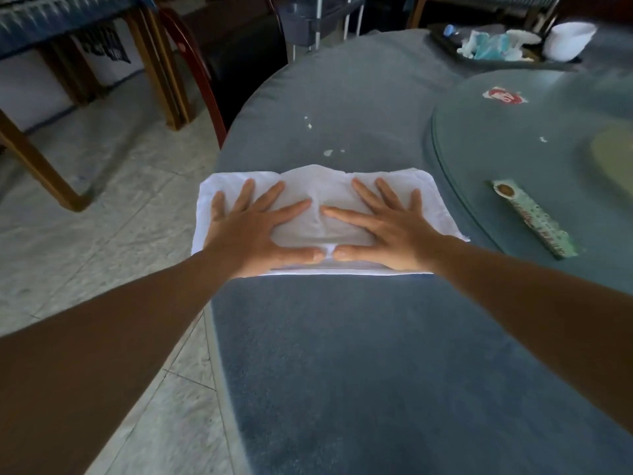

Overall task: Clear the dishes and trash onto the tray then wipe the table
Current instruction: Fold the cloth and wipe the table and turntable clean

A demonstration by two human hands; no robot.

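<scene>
No text can be read with certainty. A red-and-white round label (503, 96) on the glass turntable (486, 159) bears blurred characters. The long green packet (533, 218) on the turntable carries illegible print. A white box (102, 49) under the far table shows dark, unreadable lettering.

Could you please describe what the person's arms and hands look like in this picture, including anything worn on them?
Both forearms are bare up to the frame edge, with no sleeves in view. The left hand and the right hand wear no gloves, and no rings, watch or bracelet show on the fingers or wrists. The fingernails look short and unpainted.
</scene>
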